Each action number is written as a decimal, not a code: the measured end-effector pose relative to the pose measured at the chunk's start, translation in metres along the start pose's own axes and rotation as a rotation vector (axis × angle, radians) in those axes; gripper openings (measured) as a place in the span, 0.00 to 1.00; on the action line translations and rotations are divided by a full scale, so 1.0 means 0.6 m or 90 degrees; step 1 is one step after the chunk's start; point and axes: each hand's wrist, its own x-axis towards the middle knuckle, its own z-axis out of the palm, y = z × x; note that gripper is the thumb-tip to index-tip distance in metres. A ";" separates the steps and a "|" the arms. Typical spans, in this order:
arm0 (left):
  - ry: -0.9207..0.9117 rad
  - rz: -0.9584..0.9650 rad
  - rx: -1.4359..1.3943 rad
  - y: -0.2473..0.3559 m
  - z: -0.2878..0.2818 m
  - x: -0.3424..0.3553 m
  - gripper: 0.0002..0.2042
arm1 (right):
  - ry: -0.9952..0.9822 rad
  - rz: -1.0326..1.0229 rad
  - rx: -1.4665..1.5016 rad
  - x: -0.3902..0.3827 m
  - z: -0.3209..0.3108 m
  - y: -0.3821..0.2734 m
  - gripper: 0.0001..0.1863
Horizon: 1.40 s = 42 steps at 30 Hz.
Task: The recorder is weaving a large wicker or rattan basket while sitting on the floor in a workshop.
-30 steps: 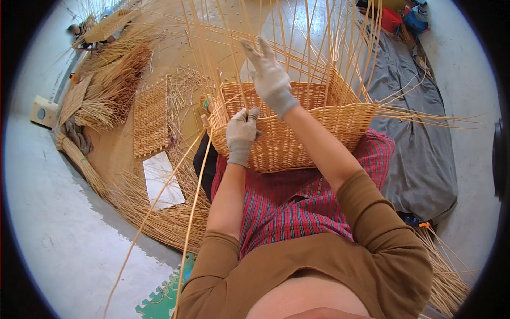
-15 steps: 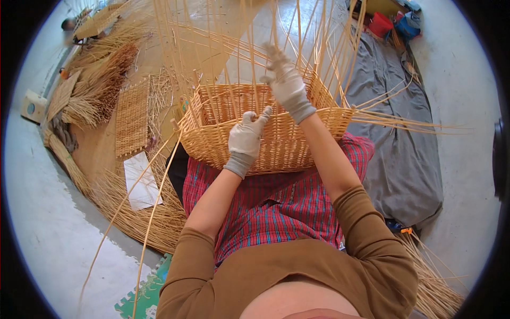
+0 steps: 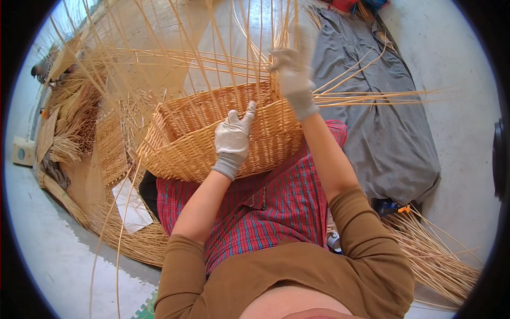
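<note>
A light tan wicker basket (image 3: 178,159) rests on the red plaid cloth (image 3: 239,218) over my lap, long uncut rods standing up from its rim and others sticking out to the right. My left hand (image 3: 232,133), in a white glove, grips the front rim, finger and thumb at the base of an upright rod, partly hidden. My right hand (image 3: 292,77), gloved too, is raised at the basket's right end among the rods; motion smears its fingers, so what they hold is unclear.
Piled reeds (image 3: 74,117), a woven panel (image 3: 110,149) and a white sheet (image 3: 133,207) lie left. A person (image 3: 45,69) is at the far upper left. Grey fabric (image 3: 372,138) stretches along the right, with loose rods (image 3: 430,266) below it and red and blue containers (image 3: 342,5) behind.
The basket has swung anticlockwise and left in view. My left hand has slid right along the front rim; my right hand has moved right to the basket's right end.
</note>
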 end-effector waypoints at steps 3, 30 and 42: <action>0.079 0.088 -0.004 0.032 -0.019 0.038 0.35 | 0.260 0.236 -0.073 -0.102 -0.157 0.065 0.19; -0.073 0.045 -0.478 -0.092 0.022 -0.319 0.19 | -0.499 -0.314 -0.130 -0.229 0.516 -0.287 0.22; 0.020 -0.279 -0.096 -0.271 -0.062 -0.226 0.37 | -0.141 -0.152 -0.215 -0.048 0.416 -0.082 0.22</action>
